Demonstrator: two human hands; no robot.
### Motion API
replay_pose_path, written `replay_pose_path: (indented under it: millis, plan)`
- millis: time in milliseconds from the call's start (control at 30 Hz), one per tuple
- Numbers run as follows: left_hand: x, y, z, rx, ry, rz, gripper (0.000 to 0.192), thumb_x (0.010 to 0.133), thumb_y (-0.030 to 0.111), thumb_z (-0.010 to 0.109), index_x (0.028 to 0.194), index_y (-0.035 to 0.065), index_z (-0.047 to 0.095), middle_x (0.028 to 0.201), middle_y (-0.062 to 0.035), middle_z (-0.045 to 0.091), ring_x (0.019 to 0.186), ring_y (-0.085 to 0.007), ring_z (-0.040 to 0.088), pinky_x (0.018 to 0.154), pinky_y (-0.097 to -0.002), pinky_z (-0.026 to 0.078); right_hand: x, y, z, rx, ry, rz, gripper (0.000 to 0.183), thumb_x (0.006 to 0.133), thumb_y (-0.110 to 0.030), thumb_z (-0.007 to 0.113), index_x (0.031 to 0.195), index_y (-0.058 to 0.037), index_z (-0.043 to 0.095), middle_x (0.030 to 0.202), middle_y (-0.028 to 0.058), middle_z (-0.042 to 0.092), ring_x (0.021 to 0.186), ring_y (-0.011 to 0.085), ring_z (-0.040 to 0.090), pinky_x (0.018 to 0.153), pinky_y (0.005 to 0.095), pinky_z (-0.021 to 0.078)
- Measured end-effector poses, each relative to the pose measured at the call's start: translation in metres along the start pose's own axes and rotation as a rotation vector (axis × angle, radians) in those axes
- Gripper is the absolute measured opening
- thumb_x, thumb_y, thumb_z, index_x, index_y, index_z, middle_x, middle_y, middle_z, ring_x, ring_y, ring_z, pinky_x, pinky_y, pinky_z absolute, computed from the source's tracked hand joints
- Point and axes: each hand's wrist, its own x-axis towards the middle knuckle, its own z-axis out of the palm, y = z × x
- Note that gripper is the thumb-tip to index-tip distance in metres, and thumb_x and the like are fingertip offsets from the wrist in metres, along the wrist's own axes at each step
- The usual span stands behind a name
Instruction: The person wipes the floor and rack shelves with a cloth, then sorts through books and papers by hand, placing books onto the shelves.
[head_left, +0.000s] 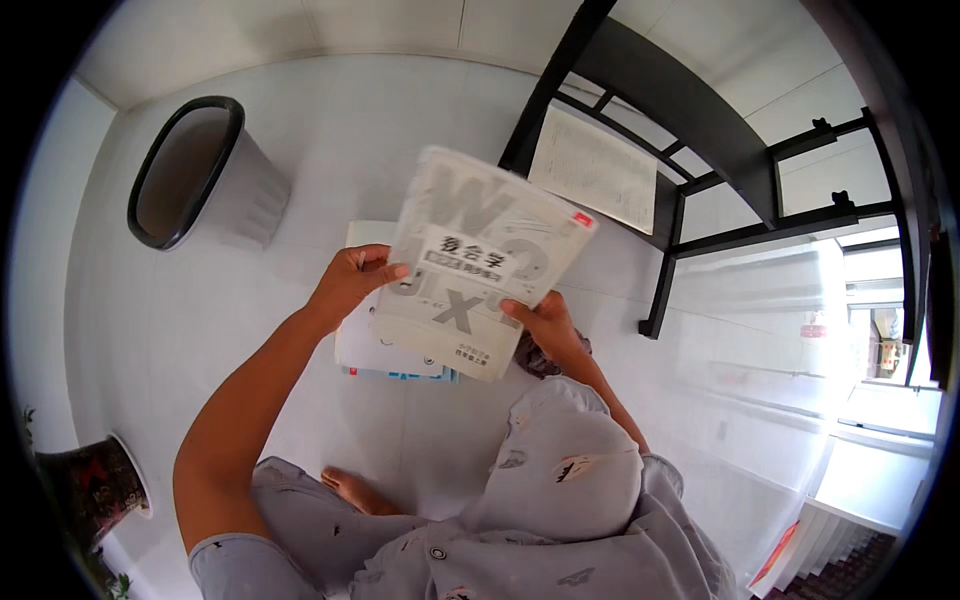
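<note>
Between my two hands is a pale grey workbook (457, 300) with large grey letters on its cover and a small red mark at one corner. It is held tilted above the floor. My left hand (364, 277) grips its left edge, thumb on the cover. On the lower right edge, my right hand (547, 322) holds it the same way. Beneath the workbook lies a small stack of books or papers (352, 330), white on top with blue showing at the near edge; the workbook hides much of it. A dark crumpled thing (534, 361), perhaps cloth, lies partly behind my right wrist.
A grey waste bin (251, 187) with a black rim stands at the upper left. At the upper right is a black metal rack (675, 120), with a printed sheet or open book (596, 165) on its low shelf. A dark plant pot (97, 487) stands lower left.
</note>
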Motion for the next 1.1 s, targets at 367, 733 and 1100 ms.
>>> replay_pose_path:
  millis: [367,733,1100]
  plan:
    - [-0.008,-0.008,-0.009,0.042,-0.022,-0.093,0.026,0.088,0.022,0.064,0.108,0.0053,0.067,0.098,-0.0060,0.070,0.092,-0.0116,0.059,0.088,-0.0269,0.042,0.019,0.030,-0.109,0.868,0.688,-0.014,0.030,0.090,-0.004,0.061,0.120,-0.0089,0.055,0.111,0.0057,0.064,0.101,0.0184,0.064,0.082,0.0336,0.0572]
    - [-0.005,-0.036,-0.009,0.060,-0.053,-0.193,0.023,0.087,0.014,0.065,0.107,0.0036,0.066,0.096,-0.0087,0.070,0.097,-0.0139,0.062,0.091,-0.0293,0.045,0.141,0.018,-0.136,0.941,0.852,0.068,0.035,0.094,-0.004,0.054,0.128,-0.0027,0.046,0.122,0.0130,0.056,0.109,0.0298,0.060,0.090,0.0468,0.0559]
    - [-0.011,-0.043,-0.019,0.032,-0.034,-0.246,0.022,0.087,0.013,0.065,0.106,0.0034,0.066,0.092,-0.0058,0.070,0.097,-0.0135,0.062,0.094,-0.0293,0.043,0.206,0.012,-0.127,0.943,0.874,0.122,0.036,0.094,-0.006,0.055,0.128,-0.0007,0.043,0.120,0.0167,0.056,0.106,0.0354,0.061,0.088,0.0516,0.0565]
